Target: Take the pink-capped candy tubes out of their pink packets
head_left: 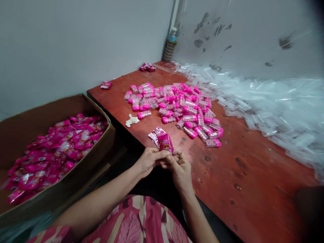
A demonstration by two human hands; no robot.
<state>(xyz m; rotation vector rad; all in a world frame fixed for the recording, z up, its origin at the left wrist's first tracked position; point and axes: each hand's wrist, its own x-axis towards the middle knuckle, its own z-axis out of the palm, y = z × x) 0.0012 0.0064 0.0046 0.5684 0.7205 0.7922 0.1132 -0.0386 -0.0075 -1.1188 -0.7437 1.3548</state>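
Observation:
Between my two hands, over the table's near edge, is a pink printed wrapper (165,142). My left hand (151,160) pinches its lower end between thumb and fingers. My right hand (181,166) has its fingers closed at the wrapper's lower right side. Whether anything is inside the wrapper I cannot tell. Just beyond it a silver and pink packet (156,134) lies on the table. A heap of small clear bottles with pink caps (190,118), filled with little pale balls, is farther off on the table.
The red wooden table (227,189) has a large pile of clear plastic sleeves (273,111) on its right. To the left, a cardboard box (109,123) holds many pink wrapped packs (63,145). A crumpled white scrap (132,120) and a bottle in a woven holder (169,50) are also there.

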